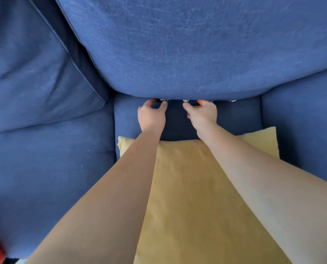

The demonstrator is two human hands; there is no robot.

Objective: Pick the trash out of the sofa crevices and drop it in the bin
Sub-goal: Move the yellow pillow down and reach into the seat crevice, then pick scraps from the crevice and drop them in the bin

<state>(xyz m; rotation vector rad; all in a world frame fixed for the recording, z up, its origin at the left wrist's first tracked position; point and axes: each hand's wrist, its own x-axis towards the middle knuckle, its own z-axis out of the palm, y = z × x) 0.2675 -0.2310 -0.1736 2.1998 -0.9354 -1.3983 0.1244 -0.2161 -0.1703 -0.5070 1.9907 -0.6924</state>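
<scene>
Reaching forward over a flat yellow fabric cushion [206,187], the person is working both hands into the dark crevice [176,103] where the big blue denim-like back cushion [187,50] is meeting the blue seat cushion [124,115] of the sofa. The trash is lying straight ahead of the hands, at twelve o'clock, strung out along that seam: small crumpled silvery-white scraps [185,101] are peeking from under the back cushion, with another pale bit [233,101] further off at about two o'clock from the right hand. The line of litter is running nine to three, across the reach rather than along it.

The left hand [151,116] is curling half open, thumb and fingers arching like a claw at the seam, and something orange seems to be showing at its fingertips; whether it is gripping anything I cannot tell. The right hand [202,114] is sitting likewise loosely curled, thumb pointing toward eleven o'clock, an orange scrap [200,101] touching or just beside its fingers, though a firm pinch is not plain.

The right hand looks nearer the middle silvery scrap, so it is probably the one to take it. No bin is showing anywhere.
</scene>
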